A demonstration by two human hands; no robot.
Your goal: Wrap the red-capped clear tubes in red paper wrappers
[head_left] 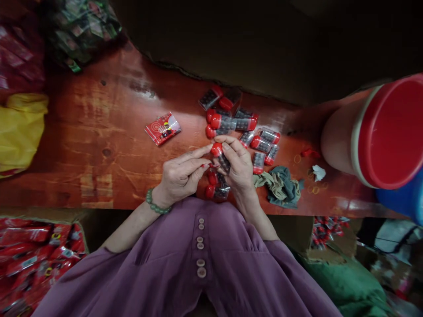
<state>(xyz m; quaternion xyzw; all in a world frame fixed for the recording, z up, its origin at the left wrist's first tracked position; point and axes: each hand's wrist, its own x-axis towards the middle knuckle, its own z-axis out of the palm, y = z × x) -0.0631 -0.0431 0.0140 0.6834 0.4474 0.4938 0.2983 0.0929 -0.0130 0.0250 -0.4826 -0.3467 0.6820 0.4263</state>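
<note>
Between the thumb and fingers of my right hand (238, 165) is a small clear container with a round red cap (217, 149) and dark contents. My left hand (183, 174), with a green bead bracelet (157, 203) at the wrist, is closed in a pinch beside it. Its index fingertip reaches the red cap, and a bit of red shows at the thumb; what it pinches is too small to make out. More red-capped containers (223, 121) lie in a loose group behind my hands, and another one (216, 191) lies close to my body.
A flat red printed packet (163, 128) lies left of my hands. Crumpled grey-green cloth (284, 187) and several rubber bands (313, 189) are to the right, near a red-lidded bucket (346, 136). A yellow bag (21, 132) stands far left. Below the table, a box holds red packets (33, 259).
</note>
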